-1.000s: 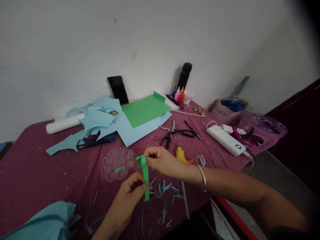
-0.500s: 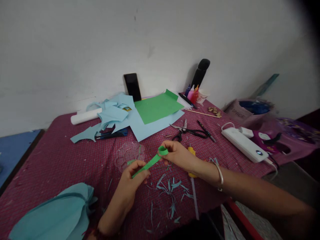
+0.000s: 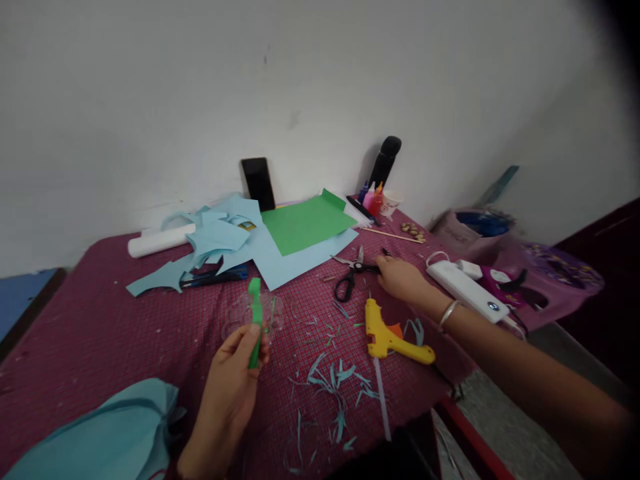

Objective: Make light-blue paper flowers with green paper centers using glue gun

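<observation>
My left hand (image 3: 231, 373) pinches the lower end of a green paper strip (image 3: 255, 320) and holds it upright above the red checked tablecloth (image 3: 100, 327). My right hand (image 3: 400, 277), with a metal bangle on the wrist, lies far to the right, its fingers curled at the handles of the black scissors (image 3: 353, 275). A yellow glue gun (image 3: 387, 337) lies just in front of that hand. Blue paper slivers (image 3: 333, 380) are scattered between my hands.
A green sheet (image 3: 303, 223) lies on light blue paper (image 3: 280, 257) at the back. A black phone (image 3: 257, 183) leans on the wall, near glue bottles (image 3: 373, 197). A white power bank (image 3: 465, 290) sits right. Folded blue paper (image 3: 95, 433) lies front left.
My right hand let go of the strip's curled end and reached right to the scissors. My left hand now holds the strip alone, turned upright.
</observation>
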`<state>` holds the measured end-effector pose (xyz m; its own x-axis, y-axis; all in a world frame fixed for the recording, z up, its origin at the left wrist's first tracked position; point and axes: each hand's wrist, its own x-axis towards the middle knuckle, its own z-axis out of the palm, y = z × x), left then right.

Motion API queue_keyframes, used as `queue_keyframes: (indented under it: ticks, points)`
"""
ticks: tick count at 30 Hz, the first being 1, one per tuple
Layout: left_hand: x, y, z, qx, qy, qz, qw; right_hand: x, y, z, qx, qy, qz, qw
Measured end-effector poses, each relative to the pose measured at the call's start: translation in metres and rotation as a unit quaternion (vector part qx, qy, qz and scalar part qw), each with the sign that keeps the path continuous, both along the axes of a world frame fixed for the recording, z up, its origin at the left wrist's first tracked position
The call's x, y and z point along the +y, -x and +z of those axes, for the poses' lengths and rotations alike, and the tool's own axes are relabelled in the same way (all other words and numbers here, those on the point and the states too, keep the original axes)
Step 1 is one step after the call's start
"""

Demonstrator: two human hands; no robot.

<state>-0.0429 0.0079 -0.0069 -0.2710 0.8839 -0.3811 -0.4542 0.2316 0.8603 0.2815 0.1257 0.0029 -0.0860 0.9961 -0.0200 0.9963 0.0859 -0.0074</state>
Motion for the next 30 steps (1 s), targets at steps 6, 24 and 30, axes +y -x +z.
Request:
queue_keyframes:
  ticks: [6,24,30]
  points:
    - [-0.001,-0.002,0.005,-0.039,-0.017,-0.016,0.999,0.014,-0.003,-0.012,-0.022,0.004,0.008,1.0]
    - [-0.014,-0.027,0.044,-0.167,-0.181,-0.118,0.962,-0.062,0.094,0.022,0.584,-0.017,0.119,0.803]
    - [-0.025,-0.038,0.04,-0.103,-0.184,-0.138,0.968,-0.08,0.127,0.025,0.701,0.216,0.159,0.66]
